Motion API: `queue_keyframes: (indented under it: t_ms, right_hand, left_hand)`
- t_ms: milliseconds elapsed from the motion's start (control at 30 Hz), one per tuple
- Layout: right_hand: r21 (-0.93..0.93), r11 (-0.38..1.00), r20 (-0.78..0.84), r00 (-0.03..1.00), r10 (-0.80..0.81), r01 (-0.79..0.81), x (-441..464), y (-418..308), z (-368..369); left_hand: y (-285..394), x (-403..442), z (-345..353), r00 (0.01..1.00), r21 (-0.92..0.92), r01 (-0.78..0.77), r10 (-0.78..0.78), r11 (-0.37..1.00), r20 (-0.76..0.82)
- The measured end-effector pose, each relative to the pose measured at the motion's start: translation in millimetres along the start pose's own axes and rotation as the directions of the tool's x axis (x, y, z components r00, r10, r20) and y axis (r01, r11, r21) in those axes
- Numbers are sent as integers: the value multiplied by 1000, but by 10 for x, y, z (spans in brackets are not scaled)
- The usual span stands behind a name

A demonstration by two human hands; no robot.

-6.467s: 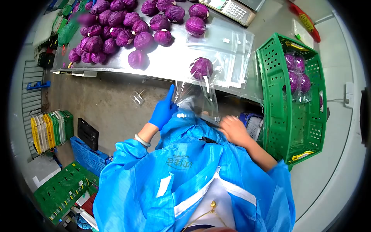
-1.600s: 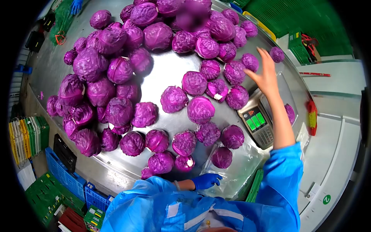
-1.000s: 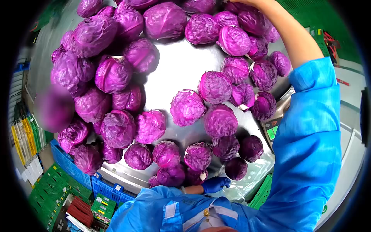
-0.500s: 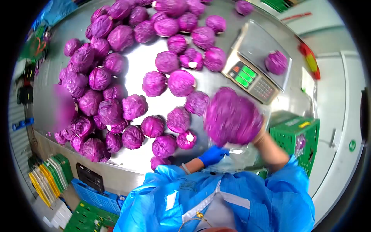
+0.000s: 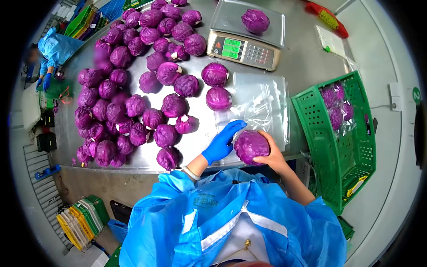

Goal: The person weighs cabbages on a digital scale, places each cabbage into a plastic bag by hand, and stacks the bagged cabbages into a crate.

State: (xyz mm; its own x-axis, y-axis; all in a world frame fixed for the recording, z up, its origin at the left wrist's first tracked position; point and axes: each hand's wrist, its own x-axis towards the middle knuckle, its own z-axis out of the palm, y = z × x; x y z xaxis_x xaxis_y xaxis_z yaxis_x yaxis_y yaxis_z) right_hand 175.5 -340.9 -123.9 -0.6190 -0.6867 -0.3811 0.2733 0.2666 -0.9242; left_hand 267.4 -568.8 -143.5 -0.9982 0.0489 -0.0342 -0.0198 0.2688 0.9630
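Observation:
My right hand (image 5: 271, 154), bare, is closed on a red cabbage (image 5: 251, 147) at the front edge of the table. My left hand (image 5: 226, 141), in a blue glove, is just left of that cabbage with its fingers stretched out. Whether its fingertips touch the cabbage I cannot tell. Behind both hands lies a stack of clear plastic bags (image 5: 262, 93) flat on the metal table. Another red cabbage (image 5: 255, 21) rests on the pan of the weighing scale (image 5: 244, 50), whose green display is lit.
Many loose red cabbages (image 5: 174, 105) cover the left and middle of the table. At right, a green crate (image 5: 311, 127) holds several bagged cabbages (image 5: 336, 107). A person in blue (image 5: 58, 46) stands at the far left. Stacked crates (image 5: 84, 220) stand on the floor.
The cabbage in my right hand has come down from near the camera to the table's front edge. My left hand has moved up beside it. The view has shifted, showing more of the green crate.

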Motion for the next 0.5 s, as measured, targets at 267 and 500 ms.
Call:
queue_keyframes:
  t_ms: [267,500]
  right_hand:
    - [694,658,10,918,396,-292,-535,457,19]
    - [-822,546,-220,792,-569,164,-427,182,-91]
  left_hand:
    - [248,-277,975,997,462,-25,-14,886,80]
    - [493,-352,901,992,241,75,-48,968,-115]
